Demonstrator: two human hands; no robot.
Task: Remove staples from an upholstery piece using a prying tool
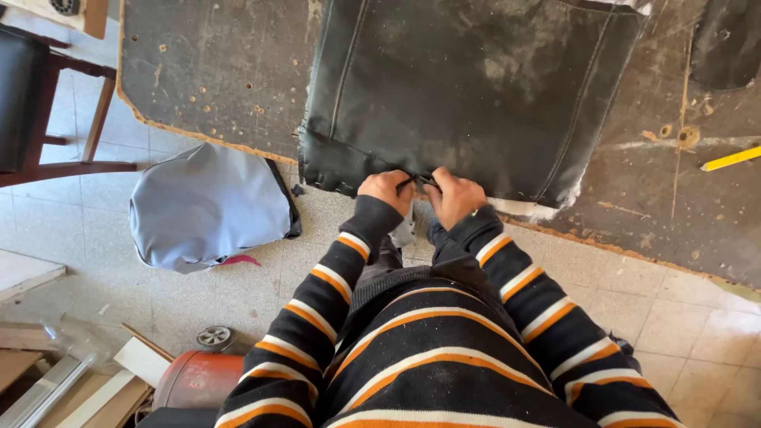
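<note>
View from the head camera, looking straight down, described from left to right. At far left stands a dark wooden chair (47, 119) on a pale tiled floor (697, 317). Below it, in the lower left corner, lie pale wooden boards (95, 388), a small metal wheel (215, 338) and a rust-red metal cylinder (198, 380). Just right of the chair, a crumpled grey fabric cover (206, 206) rests on the floor, beside the near edge of a worn, scarred worktable (206, 71) that spans the upper part of the view.

At centre, a black leather seat cover (476, 87) lies flat on the worktable, its near edge overhanging the table edge slightly. The left hand (386, 190) is closed in a tight pinch on this near edge of the seat cover. The right hand (453, 195), touching or nearly touching the left, is likewise closed on the same edge; a thin dark item, too small to identify, shows between the two hands. Both arms wear a black sweater (428, 349) with orange and white stripes, which fills the lower centre.

At right, pale foam (527, 210) shows along the lower right corner of the seat cover. Further right, a second dark leather piece (725, 40) lies at the upper corner of the worktable, and a yellow pencil (731, 158) lies near the right edge.
</note>
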